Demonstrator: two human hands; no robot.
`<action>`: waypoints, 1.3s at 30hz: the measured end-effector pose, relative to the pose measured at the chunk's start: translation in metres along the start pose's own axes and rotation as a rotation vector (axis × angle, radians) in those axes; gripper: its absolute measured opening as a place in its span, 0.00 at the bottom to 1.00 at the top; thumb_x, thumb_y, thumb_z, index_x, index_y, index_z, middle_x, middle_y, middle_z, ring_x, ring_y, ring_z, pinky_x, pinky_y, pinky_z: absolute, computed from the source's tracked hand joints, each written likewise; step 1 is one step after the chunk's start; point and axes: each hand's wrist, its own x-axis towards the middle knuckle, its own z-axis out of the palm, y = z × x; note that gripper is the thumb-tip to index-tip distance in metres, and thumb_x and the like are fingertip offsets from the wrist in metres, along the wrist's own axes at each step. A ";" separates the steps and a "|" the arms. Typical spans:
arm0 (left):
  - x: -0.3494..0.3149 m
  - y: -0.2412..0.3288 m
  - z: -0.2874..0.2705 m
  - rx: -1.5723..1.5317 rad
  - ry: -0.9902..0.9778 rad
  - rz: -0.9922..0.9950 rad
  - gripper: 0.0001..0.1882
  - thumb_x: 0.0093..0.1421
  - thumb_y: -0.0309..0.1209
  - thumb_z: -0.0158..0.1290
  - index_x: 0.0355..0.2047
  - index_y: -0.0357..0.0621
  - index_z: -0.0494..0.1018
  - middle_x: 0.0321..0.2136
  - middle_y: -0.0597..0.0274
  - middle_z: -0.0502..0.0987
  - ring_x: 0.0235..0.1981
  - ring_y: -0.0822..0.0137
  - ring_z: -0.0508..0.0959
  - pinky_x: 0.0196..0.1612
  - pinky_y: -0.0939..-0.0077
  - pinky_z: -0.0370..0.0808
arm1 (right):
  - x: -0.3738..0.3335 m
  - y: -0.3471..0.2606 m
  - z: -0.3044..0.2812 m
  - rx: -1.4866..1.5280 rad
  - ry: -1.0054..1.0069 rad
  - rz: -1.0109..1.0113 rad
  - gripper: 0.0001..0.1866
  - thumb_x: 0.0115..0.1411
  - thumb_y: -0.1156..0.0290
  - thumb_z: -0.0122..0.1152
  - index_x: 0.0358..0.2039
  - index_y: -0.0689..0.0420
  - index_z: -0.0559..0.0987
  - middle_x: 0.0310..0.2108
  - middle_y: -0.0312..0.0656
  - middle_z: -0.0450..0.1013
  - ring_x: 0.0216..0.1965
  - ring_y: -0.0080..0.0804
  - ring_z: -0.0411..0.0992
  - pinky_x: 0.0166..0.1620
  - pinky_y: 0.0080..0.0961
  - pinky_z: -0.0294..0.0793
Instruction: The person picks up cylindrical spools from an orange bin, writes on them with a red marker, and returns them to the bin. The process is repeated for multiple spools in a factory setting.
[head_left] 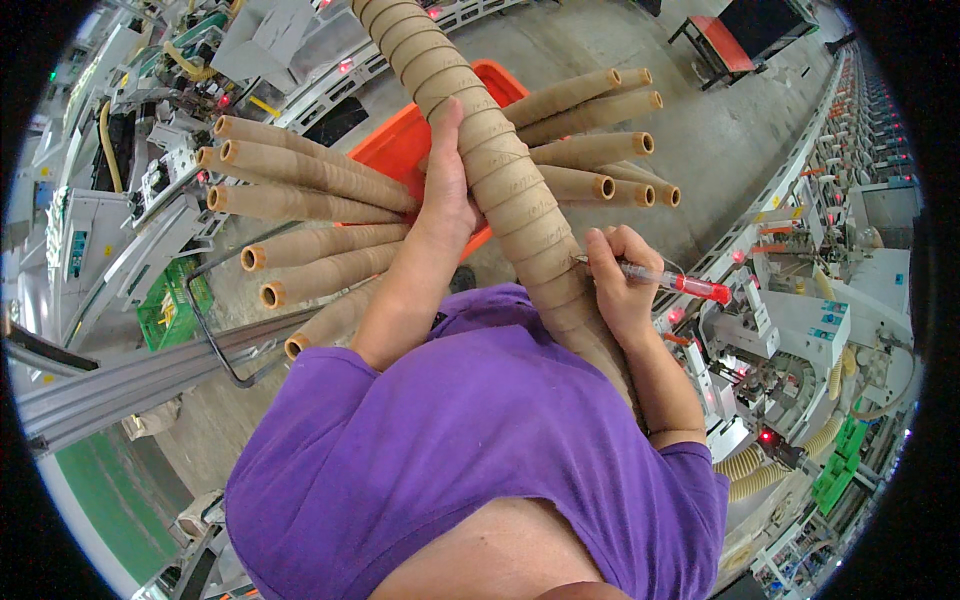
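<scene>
1. Brown cone stack (510, 180): in the head view, it is held aslant in front of the body, from the upper edge down to between the purple shirt (470, 400) and the right forearm; along its ringed surface, small handwritten marks are seen.
2. The stack is gripped by the left hand (450, 190), whose thumb is laid along its near side; the fingers are hidden, so their exact placing cannot be told.
3. A clear-barrelled pen (650, 275) with a red end is pinched in the right hand (622, 280), its tip apparently touching the stack.
4. Beneath the stack, an orange-red bin (385, 145) is partly covered; out over its left and right sides, more brown stacks (300, 165) are fanned, their inner ends mostly hidden.
5. At the left, a green crate (155, 318) is seen on the floor; its contents cannot be made out.
</scene>
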 end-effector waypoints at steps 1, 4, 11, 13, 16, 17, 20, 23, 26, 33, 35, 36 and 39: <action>0.000 -0.001 0.000 0.001 -0.001 -0.001 0.38 0.56 0.65 0.48 0.46 0.39 0.67 0.35 0.49 0.77 0.32 0.56 0.80 0.34 0.59 0.81 | 0.000 0.000 -0.001 0.017 -0.009 0.011 0.18 0.59 0.77 0.60 0.15 0.61 0.65 0.13 0.32 0.61 0.18 0.17 0.55 0.21 0.21 0.54; 0.002 -0.001 0.000 -0.020 0.025 -0.022 0.39 0.56 0.66 0.47 0.45 0.38 0.68 0.34 0.49 0.77 0.32 0.56 0.80 0.34 0.59 0.81 | 0.001 0.000 -0.002 0.032 -0.017 0.033 0.18 0.60 0.76 0.58 0.16 0.59 0.64 0.14 0.31 0.62 0.18 0.16 0.56 0.22 0.19 0.54; 0.001 -0.001 0.001 -0.012 0.004 -0.038 0.40 0.55 0.66 0.47 0.44 0.36 0.69 0.34 0.49 0.77 0.31 0.57 0.80 0.35 0.60 0.81 | 0.002 0.006 -0.003 0.054 0.017 0.123 0.19 0.62 0.75 0.56 0.16 0.57 0.62 0.15 0.30 0.61 0.18 0.14 0.57 0.21 0.17 0.55; 0.000 -0.002 0.002 -0.011 0.013 -0.028 0.39 0.56 0.66 0.46 0.44 0.37 0.69 0.33 0.49 0.77 0.31 0.56 0.80 0.35 0.59 0.81 | 0.003 0.008 -0.005 0.029 0.016 0.114 0.19 0.61 0.75 0.58 0.15 0.58 0.63 0.15 0.30 0.61 0.18 0.14 0.56 0.21 0.18 0.55; 0.001 0.000 0.000 -0.027 0.010 -0.020 0.38 0.56 0.65 0.46 0.44 0.38 0.69 0.33 0.49 0.77 0.31 0.55 0.80 0.34 0.58 0.81 | 0.001 0.009 -0.007 0.018 0.019 0.090 0.18 0.59 0.74 0.60 0.15 0.60 0.66 0.14 0.31 0.61 0.18 0.16 0.56 0.22 0.20 0.54; 0.003 0.002 -0.001 -0.038 0.003 -0.024 0.38 0.56 0.65 0.46 0.43 0.38 0.69 0.33 0.49 0.77 0.31 0.54 0.80 0.34 0.58 0.81 | 0.000 0.008 -0.009 0.002 0.006 0.072 0.17 0.59 0.75 0.61 0.15 0.61 0.66 0.14 0.32 0.62 0.18 0.16 0.57 0.21 0.21 0.55; 0.009 0.007 -0.005 -0.030 -0.023 -0.018 0.37 0.57 0.65 0.46 0.44 0.39 0.68 0.33 0.49 0.77 0.32 0.53 0.80 0.33 0.56 0.81 | -0.006 0.002 -0.010 -0.025 -0.133 -0.036 0.18 0.59 0.78 0.59 0.15 0.60 0.64 0.14 0.34 0.64 0.17 0.17 0.58 0.21 0.20 0.56; 0.013 0.008 -0.008 -0.017 -0.002 -0.001 0.37 0.57 0.65 0.46 0.44 0.39 0.68 0.33 0.49 0.77 0.33 0.52 0.81 0.33 0.56 0.81 | -0.007 -0.003 -0.009 -0.082 -0.189 -0.090 0.18 0.58 0.81 0.59 0.15 0.60 0.63 0.14 0.35 0.65 0.16 0.17 0.58 0.21 0.20 0.56; 0.014 0.007 -0.010 -0.035 0.001 0.012 0.37 0.57 0.64 0.47 0.45 0.39 0.68 0.34 0.49 0.77 0.33 0.52 0.81 0.33 0.56 0.81 | -0.007 -0.005 -0.007 -0.075 -0.173 -0.077 0.16 0.57 0.79 0.59 0.15 0.61 0.65 0.13 0.36 0.64 0.16 0.19 0.58 0.20 0.21 0.57; 0.014 0.006 -0.011 -0.012 0.030 0.025 0.37 0.56 0.64 0.47 0.45 0.40 0.67 0.33 0.49 0.77 0.32 0.53 0.81 0.33 0.56 0.82 | -0.007 0.000 -0.006 -0.055 -0.084 -0.023 0.15 0.57 0.75 0.61 0.16 0.62 0.70 0.12 0.37 0.63 0.16 0.19 0.58 0.20 0.23 0.57; 0.014 0.007 -0.010 0.005 0.040 0.016 0.37 0.56 0.65 0.47 0.45 0.40 0.67 0.33 0.49 0.77 0.31 0.53 0.81 0.33 0.56 0.82 | -0.007 0.001 -0.007 -0.067 -0.083 -0.021 0.16 0.58 0.76 0.60 0.16 0.61 0.67 0.13 0.35 0.63 0.16 0.18 0.58 0.20 0.21 0.56; 0.014 0.007 -0.010 0.000 0.030 0.016 0.37 0.56 0.64 0.47 0.45 0.40 0.67 0.33 0.49 0.77 0.31 0.53 0.81 0.33 0.56 0.82 | -0.007 0.001 -0.007 -0.077 -0.097 -0.015 0.17 0.59 0.76 0.59 0.16 0.60 0.65 0.14 0.34 0.64 0.17 0.17 0.58 0.21 0.20 0.56; 0.013 0.008 -0.009 -0.011 0.020 0.017 0.37 0.57 0.64 0.47 0.45 0.40 0.67 0.33 0.49 0.77 0.31 0.53 0.81 0.33 0.56 0.82 | -0.007 0.002 -0.009 -0.031 -0.089 0.037 0.18 0.61 0.76 0.57 0.16 0.58 0.64 0.15 0.33 0.65 0.17 0.16 0.59 0.22 0.19 0.56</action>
